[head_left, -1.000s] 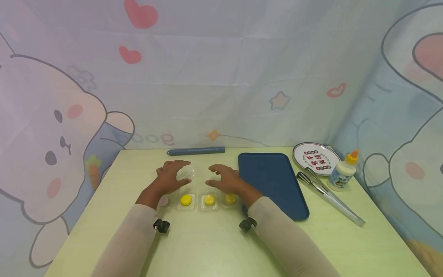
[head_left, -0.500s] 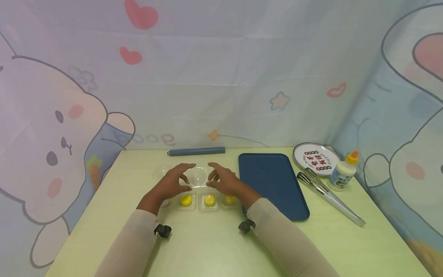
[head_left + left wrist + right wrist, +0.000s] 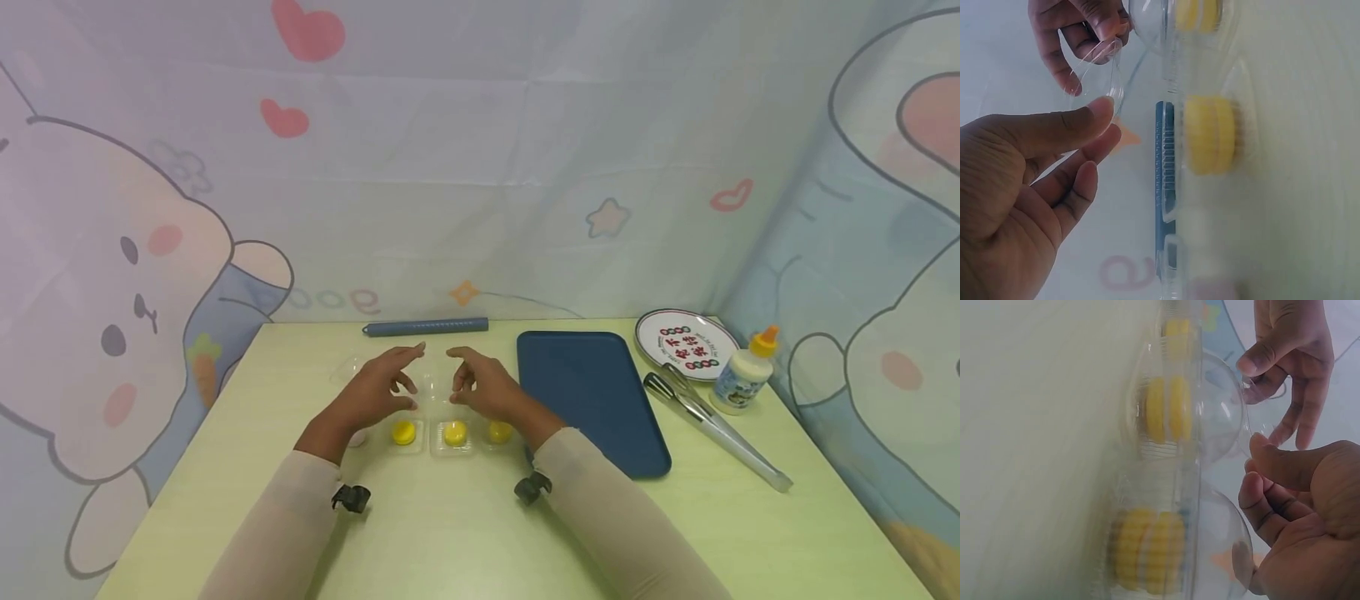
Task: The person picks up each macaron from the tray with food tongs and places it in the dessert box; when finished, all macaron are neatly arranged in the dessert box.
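Note:
My left hand (image 3: pixel 371 390) pinches one edge of a clear domed plastic lid (image 3: pixel 1096 72) between thumb and fingertips. Opposite it, my right hand (image 3: pixel 483 387) pinches the other edge, thumb against forefinger in the right wrist view. The lid hangs between both hands, just beyond a row of clear plastic boxes. Yellow macarons sit in these boxes: one at the left (image 3: pixel 403 432), one in the middle (image 3: pixel 454 432) and one at the right (image 3: pixel 499 432). A pale pink macaron (image 3: pixel 357 438) lies partly hidden below my left wrist.
Right of the hands lies a dark blue tray (image 3: pixel 592 400), partly under the right forearm. Beyond it are metal tongs (image 3: pixel 720 429), a printed white plate (image 3: pixel 686 343) and a yellow-capped bottle (image 3: pixel 741 379). A blue-grey stick-shaped tool (image 3: pixel 425 327) lies along the back edge. More clear plastic (image 3: pixel 347 368) rests left.
The hands came together and took the clear lid by its two sides. Since half a second ago it has tilted, and its square outline shows less in the head view.

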A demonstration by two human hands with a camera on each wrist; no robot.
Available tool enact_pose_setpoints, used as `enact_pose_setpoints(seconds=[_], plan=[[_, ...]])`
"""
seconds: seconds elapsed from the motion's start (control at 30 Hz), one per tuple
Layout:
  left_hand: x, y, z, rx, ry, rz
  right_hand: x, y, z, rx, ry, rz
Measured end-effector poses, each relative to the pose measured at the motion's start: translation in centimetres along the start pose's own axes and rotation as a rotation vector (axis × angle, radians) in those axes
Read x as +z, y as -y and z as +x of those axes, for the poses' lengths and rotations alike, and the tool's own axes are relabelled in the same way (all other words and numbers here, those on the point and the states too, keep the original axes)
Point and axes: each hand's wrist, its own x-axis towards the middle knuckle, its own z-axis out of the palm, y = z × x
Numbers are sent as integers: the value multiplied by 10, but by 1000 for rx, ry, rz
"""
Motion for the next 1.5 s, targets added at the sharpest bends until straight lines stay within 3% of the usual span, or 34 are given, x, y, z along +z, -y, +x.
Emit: enact_pose_setpoints(seconds=[0.3,0.43,0.67,0.93,1.1,1.2,1.5], plan=[[-3,-1,-4,-7,-31,-43,-3,-1,-3,-92,-40,26],[-5,0,-7,8,-36,-72,-3,0,-5,-84,-45,35],[-12,-1,-14,6,16,-182,-1,2,-8,-54,-28,104],[-15,8,-28,47,16,-137,3,9,-13,-22,45,83],[-16,13,-36,46,35,-179,12,13,-14,-27,74,85],[-17,15,-39,34,38,-205,17,17,-15,-21,85,108],[-21,18,-51,-81,41,-76,30,29,-16,2,61,136]])
